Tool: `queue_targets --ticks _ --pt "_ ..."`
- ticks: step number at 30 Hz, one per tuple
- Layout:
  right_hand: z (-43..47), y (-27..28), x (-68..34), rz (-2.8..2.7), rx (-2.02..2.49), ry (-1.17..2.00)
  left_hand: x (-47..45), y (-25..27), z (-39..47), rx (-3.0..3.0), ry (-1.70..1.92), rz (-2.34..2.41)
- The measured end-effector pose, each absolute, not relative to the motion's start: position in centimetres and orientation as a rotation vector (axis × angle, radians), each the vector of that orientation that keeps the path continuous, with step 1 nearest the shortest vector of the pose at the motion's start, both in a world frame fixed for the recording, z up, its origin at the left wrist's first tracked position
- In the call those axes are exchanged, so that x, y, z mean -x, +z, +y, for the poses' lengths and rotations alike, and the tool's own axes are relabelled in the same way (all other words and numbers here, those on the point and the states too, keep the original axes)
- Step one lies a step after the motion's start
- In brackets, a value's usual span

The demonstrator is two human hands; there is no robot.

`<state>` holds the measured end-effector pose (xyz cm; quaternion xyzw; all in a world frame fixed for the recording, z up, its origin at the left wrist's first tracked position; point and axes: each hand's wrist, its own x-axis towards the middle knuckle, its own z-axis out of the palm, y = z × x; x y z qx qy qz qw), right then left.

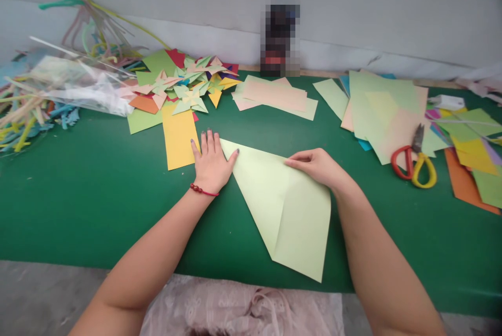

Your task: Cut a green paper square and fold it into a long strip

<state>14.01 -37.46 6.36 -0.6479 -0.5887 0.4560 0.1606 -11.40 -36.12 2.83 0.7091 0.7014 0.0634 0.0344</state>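
One folded pale green sheet (259, 184) lies on the green tabletop (117, 184), its left corner under the thumb of the left hand (212, 162), fingers spread wide, overlapping a yellow sheet (180, 140). The right hand (316, 165) pinches the far edge, fingers narrow. Scissors (417, 147) lie farther right.

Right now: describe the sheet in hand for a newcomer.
Find the green tabletop, then the middle of its near side. There lies a pale green paper sheet, right hand pinching its far edge. Unlike the yellow paper rectangle leftward, it shows a slanting fold line.
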Motion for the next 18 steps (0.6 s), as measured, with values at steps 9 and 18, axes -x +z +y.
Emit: queue_targets --ticks 9,18 --pt "-37.6 6.7 -13.9 -1.694 1.875 1.303 10.8 2.9 -36.8 -2.394 0.231 1.934" --pt "-37.4 6.7 -14.1 -1.696 1.877 1.342 10.1 2.8 -37.9 -2.419 0.095 1.835"
